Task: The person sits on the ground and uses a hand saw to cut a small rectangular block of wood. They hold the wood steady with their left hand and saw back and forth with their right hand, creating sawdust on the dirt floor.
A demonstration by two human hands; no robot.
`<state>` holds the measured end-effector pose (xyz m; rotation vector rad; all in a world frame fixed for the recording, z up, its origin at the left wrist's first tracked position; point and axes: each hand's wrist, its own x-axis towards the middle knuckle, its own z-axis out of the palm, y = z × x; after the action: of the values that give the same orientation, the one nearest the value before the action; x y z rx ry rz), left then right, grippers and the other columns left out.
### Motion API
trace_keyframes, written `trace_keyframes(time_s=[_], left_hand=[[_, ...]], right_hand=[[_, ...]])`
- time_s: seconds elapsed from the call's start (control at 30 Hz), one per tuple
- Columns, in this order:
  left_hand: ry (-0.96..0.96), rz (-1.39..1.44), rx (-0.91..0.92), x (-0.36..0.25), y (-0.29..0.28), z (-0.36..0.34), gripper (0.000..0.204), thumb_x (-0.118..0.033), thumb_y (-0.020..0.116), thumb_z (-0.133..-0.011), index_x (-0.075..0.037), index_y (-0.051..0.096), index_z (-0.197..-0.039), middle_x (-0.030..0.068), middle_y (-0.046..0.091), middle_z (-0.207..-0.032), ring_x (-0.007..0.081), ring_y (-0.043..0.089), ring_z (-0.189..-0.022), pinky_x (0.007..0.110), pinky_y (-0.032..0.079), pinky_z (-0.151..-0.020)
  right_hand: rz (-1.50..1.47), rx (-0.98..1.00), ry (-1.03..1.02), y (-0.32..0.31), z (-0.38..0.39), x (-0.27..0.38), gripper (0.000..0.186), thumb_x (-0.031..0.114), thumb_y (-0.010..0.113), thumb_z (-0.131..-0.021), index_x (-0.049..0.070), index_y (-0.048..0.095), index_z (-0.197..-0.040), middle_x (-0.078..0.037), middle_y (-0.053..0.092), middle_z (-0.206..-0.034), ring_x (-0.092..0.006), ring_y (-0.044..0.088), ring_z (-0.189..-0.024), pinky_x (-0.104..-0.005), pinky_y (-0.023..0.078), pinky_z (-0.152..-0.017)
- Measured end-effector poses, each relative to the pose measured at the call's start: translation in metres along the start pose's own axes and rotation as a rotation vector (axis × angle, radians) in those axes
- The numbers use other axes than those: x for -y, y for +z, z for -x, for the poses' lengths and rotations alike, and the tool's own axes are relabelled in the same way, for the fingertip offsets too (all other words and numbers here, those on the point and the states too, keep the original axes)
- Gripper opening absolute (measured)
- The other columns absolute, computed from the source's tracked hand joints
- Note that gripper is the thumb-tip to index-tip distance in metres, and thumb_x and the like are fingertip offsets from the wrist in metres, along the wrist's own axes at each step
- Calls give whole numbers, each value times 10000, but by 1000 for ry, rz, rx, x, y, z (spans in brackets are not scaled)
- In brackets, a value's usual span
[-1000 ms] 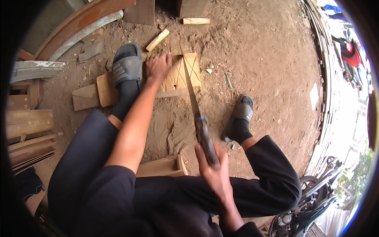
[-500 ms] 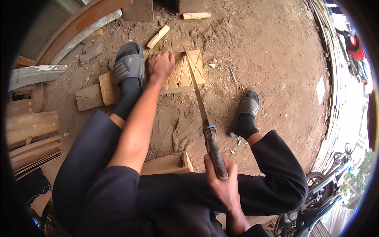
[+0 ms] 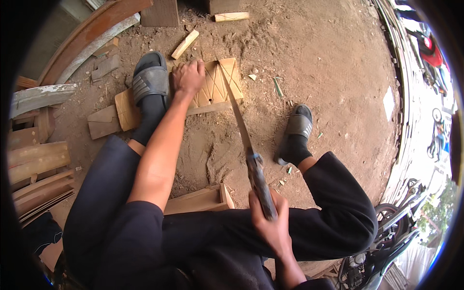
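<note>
A handsaw [image 3: 239,118] with a long tapering blade and a dark, worn handle is gripped in my right hand [image 3: 273,220], close over my right leg. Its blade slants away from me across the right part of a pale wooden board [image 3: 207,92], which is marked with crossing zigzag lines and has a small dark hole. My left hand [image 3: 189,77] bears down on the board's far side, fingers curled at the edge and closed on it. Beside that hand, my left foot in a grey slide sandal [image 3: 151,81] stands on the wood. The blade's contact with the board is hard to make out.
Two short wood offcuts [image 3: 185,44] [image 3: 232,17] lie on the dirt beyond the board. My right sandal [image 3: 299,125] rests on the ground to the right. Stacked planks [image 3: 38,162] stand left, a wooden box [image 3: 200,199] near my lap, and a motorcycle [image 3: 377,246] lower right.
The whole view has shifted slightly, moving the scene left. Relative to the board, the saw handle sits slightly farther right and nearer me. My left hand keeps its place on the wood.
</note>
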<state>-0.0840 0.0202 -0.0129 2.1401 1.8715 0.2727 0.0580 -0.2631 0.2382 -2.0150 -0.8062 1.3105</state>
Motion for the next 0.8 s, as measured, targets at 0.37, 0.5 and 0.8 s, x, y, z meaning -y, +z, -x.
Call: trace_keyframes(time_s=[0.37,0.5,0.8], left_hand=[[0,21,6,-6,-5,-1,486,-345,308,-996,-44,684,-1066,168,712,-970,309,654,-899,437,414,-934],[-19,-18,129,-7,-14,-2,500,-340,291,-1001,-37,683,-1066,166,713,-946,305,650,-870,433,410,-932],[27,19,-72,-3,0,2,524,-350,298,-995,-35,707,-905,166,710,-875,294,648,-818,434,423,-926]], right_hand=[[43,23,34,5,-1,2,221,138,600,-896,-31,579,-756,-96,479,-553,-86,456,-548,-325,398,-508],[12,3,12,37,-67,9,254,148,576,-898,-38,545,-728,-94,448,-541,-94,437,-550,-339,398,-517],[-22,23,62,15,-24,0,188,86,583,-880,-35,555,-739,-77,491,-581,-81,455,-565,-309,411,-529]])
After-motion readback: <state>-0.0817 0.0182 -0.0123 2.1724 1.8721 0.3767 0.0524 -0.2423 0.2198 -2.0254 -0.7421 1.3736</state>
